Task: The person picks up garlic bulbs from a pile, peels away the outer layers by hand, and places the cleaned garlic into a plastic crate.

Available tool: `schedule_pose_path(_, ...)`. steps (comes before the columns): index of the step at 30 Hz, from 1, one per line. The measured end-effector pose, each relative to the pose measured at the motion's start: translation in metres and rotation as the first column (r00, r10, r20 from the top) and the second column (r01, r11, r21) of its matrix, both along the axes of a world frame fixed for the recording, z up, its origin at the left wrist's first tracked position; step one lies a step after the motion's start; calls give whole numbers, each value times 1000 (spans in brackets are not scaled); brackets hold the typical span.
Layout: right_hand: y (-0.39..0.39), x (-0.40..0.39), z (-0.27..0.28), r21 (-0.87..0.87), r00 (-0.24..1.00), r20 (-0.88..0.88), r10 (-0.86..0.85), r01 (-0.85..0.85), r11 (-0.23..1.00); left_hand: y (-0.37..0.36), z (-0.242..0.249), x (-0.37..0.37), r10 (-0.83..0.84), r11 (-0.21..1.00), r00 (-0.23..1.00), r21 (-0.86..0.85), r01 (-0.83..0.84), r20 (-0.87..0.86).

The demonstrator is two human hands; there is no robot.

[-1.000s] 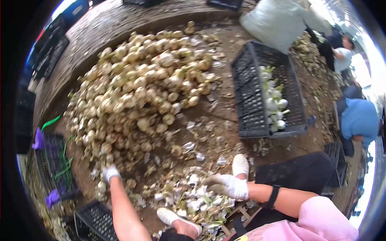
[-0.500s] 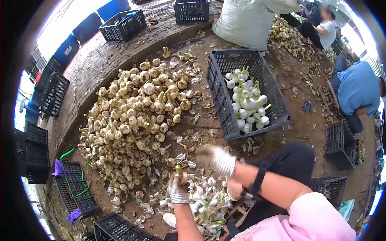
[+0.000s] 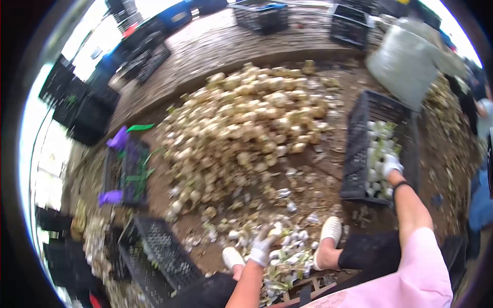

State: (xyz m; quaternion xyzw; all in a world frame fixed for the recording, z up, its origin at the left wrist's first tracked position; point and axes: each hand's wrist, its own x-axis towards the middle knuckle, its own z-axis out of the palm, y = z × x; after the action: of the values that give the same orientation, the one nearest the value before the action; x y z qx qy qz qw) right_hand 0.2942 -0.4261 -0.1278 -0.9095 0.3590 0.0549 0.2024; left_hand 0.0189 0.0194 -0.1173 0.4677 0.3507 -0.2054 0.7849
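Note:
My right hand (image 3: 392, 165), in a pale glove, reaches into the black plastic crate (image 3: 354, 169). It lies over cleaned white garlic bulbs (image 3: 377, 149) with green stems, and blur hides its fingertips. Low in the middle is my left hand (image 3: 261, 248), also gloved, its fingers apart and no bulb showing in it. Under and beside that hand spreads a litter of white garlic skins and trimmings (image 3: 295, 246). Ahead of it rises a large heap of untrimmed brownish garlic bulbs (image 3: 241, 123).
A white sack (image 3: 403, 61) stands behind the crate. Another black crate (image 3: 169, 256) sits at the lower left, with a crate bearing purple cloth (image 3: 119, 137) beyond it. My white shoes (image 3: 331, 229) flank the trimmings. A person in blue (image 3: 480, 197) is at the right edge.
The view has swung, shifting the heap and crate to the right. My right hand has gone from beside the trimmings into the crate. The bulb in my left hand no longer shows.

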Motion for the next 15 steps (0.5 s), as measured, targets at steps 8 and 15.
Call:
schedule_pose_path(8, 68, 33, 118, 110, 627, 630, 458, -656, 747, 20, 23, -5, -381, 884, 922, 268, 384, -62)
schedule_pose_path(15, 376, -120, 232, 377, 198, 831, 520, -887, -266, 10, -19, -46, -587, 698, 809, 521, 491, 24)
